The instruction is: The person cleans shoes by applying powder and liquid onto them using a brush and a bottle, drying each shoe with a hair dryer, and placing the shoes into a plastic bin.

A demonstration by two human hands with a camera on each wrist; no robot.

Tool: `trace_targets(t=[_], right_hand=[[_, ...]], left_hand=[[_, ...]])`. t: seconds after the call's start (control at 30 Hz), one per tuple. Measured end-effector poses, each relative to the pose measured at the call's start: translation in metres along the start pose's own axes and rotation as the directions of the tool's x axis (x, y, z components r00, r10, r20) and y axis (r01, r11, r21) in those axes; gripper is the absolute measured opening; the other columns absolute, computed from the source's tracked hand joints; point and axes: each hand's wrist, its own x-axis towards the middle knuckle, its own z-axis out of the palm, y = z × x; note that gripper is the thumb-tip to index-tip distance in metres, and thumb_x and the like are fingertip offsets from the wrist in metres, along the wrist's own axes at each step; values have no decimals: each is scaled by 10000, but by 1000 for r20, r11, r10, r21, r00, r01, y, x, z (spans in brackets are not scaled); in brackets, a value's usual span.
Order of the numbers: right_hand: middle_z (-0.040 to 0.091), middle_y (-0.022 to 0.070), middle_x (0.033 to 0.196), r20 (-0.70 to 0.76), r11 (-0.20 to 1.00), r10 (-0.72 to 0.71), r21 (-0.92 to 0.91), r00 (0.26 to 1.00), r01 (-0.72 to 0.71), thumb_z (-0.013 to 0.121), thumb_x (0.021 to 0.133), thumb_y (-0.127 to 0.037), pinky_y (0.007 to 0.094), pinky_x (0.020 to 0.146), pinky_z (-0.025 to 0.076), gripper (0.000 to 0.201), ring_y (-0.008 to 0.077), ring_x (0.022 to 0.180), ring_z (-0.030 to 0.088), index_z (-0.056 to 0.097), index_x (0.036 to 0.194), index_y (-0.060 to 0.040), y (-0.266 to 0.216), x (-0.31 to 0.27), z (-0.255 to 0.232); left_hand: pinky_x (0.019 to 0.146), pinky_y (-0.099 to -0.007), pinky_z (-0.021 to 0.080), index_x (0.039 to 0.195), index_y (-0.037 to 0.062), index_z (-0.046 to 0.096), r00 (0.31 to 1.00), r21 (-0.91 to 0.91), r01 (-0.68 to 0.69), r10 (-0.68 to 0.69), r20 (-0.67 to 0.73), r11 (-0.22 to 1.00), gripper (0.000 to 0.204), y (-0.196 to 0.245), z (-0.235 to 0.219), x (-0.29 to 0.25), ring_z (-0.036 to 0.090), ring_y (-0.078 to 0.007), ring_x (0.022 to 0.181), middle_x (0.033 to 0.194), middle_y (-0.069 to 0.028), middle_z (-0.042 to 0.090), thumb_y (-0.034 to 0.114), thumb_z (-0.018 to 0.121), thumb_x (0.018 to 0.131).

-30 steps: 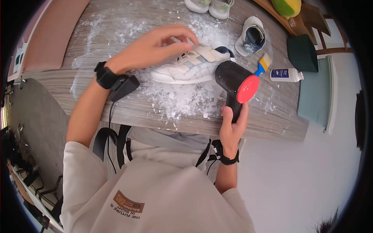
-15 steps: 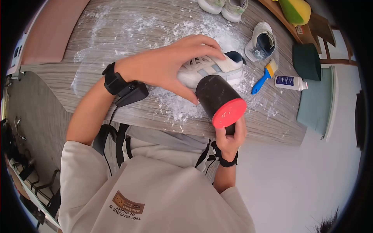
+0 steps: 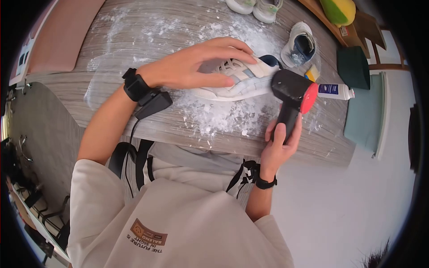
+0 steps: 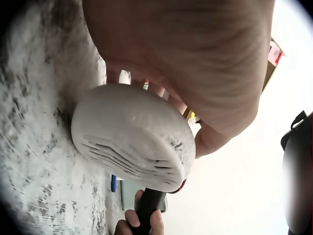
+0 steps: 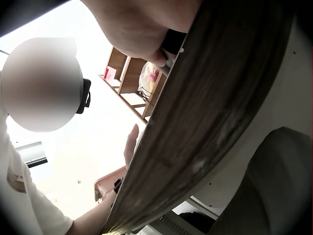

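A white sneaker (image 3: 250, 87) with pale grey panels and a dark lining lies on its sole on the powder-strewn table. My left hand (image 3: 196, 64) spans it from above, thumb at the near side and fingers over the laces and far side. In the left wrist view the sneaker's rounded toe (image 4: 132, 122) fills the middle, and the fingers show behind it. My right hand (image 3: 279, 152) grips the black handle of a hair dryer (image 3: 288, 87). Its barrel points at the sneaker's heel, and its red end (image 3: 309, 98) faces right.
White powder (image 3: 214, 116) covers much of the table (image 3: 152, 85). Behind the hair dryer, a blue-handled brush (image 3: 313, 73) is mostly hidden. Beside it lies a white bottle (image 3: 335, 91). Another sneaker (image 3: 298, 44) stands farther back, with a pair of shoes (image 3: 263, 11) at the far edge.
The hair dryer swung left over the near table, then back right to the heel, covering most of the brush. My left hand moved right along the sneaker; its thumb came in against the near side.
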Motion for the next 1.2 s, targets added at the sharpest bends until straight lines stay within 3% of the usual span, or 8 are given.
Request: trace_targets(t=[0.2,0.4,0.53,0.63,0.77,0.97,1.07,1.2], right_hand=[[671,139,1060,131,974,-183,-111,974,198,702,888,-54,272,642,513,622,135,721,629,482,1452,89,20,-12,-20],[652,154,1099,-35,998,-29,48,999,30,644,953,-63,242,519,445,584,126,669,600,444,1487,63,2,1,-2],[618,288,1324,-12,999,-27,17,1000,28,611,1009,-235,220,468,374,636,111,618,543,376,1530,45,0,5,-1],[670,191,1084,20,980,-86,184,996,81,689,964,-172,234,483,417,632,132,632,602,437,1489,74,3,0,-3],[685,180,989,133,974,-197,139,971,178,720,944,-204,258,511,451,654,137,610,605,458,1446,124,12,-8,-13],[673,209,1057,-32,987,-132,93,991,134,662,977,-172,246,480,429,626,147,613,599,419,1489,93,7,-1,-5],[618,316,1307,-72,993,-114,3,991,114,595,1021,-243,205,460,362,619,103,595,531,387,1513,70,4,7,0],[670,252,1175,-22,981,-147,127,989,149,673,966,-205,252,458,414,660,145,623,588,413,1498,87,8,-2,-7]], left_hand=[[1205,-448,325,1463,83,568,1000,3,-12,12,-4,1000,654,4,-1,-1,418,-322,1443,1550,-150,459,213,754,849],[1221,-435,303,1519,70,490,995,-50,78,-80,-53,996,782,3,2,-1,415,-299,1455,1556,-130,468,204,787,808],[1227,-434,294,1530,72,471,999,-20,31,-32,-42,999,818,3,5,0,403,-300,1465,1566,-123,459,208,800,793],[1228,-437,295,1525,71,477,999,-27,31,-32,-37,999,830,8,4,1,393,-305,1470,1565,-127,457,206,811,777],[1223,-448,301,1506,74,499,1000,-16,-23,22,-22,1000,836,5,11,1,392,-318,1468,1554,-134,463,194,827,746],[1203,-455,323,1486,79,521,997,40,-73,74,-25,997,841,8,12,3,417,-333,1441,1541,-136,475,196,842,717],[1197,-455,328,1481,81,526,996,50,-83,84,-14,995,841,8,10,3,423,-335,1433,1536,-133,479,194,848,712],[1200,-460,322,1478,82,529,995,43,-96,96,2,994,843,10,15,4,424,-331,1432,1529,-130,485,185,854,706]])
